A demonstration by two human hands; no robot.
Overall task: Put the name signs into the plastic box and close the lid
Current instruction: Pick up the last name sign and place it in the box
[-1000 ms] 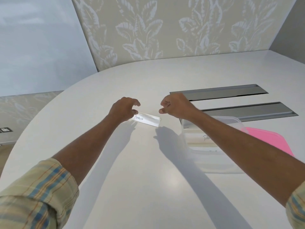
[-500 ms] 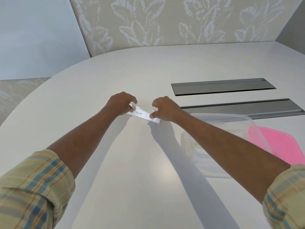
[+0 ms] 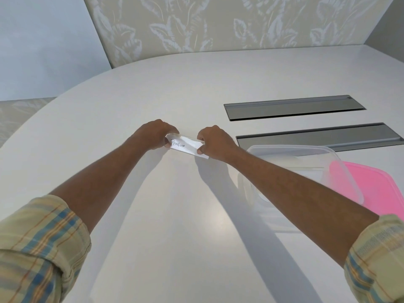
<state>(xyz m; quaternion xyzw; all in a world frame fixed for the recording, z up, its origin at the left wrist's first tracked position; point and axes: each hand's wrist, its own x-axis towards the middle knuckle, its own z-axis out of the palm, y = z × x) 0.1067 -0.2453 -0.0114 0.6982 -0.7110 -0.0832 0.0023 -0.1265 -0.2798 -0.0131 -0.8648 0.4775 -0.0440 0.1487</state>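
Note:
A clear name sign (image 3: 186, 146) with a white card reading "PENGUIN" lies across the middle of the white table (image 3: 175, 215). My left hand (image 3: 154, 134) grips its left end and my right hand (image 3: 215, 142) grips its right end. To the right stands the clear plastic box (image 3: 306, 154), open, partly hidden behind my right forearm. Its pink lid (image 3: 380, 189) lies flat on the table just right of the box.
Two long grey metal hatches (image 3: 293, 107) (image 3: 323, 136) are set flush into the table behind the box. A wall with a leaf pattern (image 3: 218, 22) runs along the table's far edge. The table's rounded edge curves off at the left.
My right hand moved left from above the box and closed on the sign's right end. Both hands now hold the sign, which sits slightly nearer to me.

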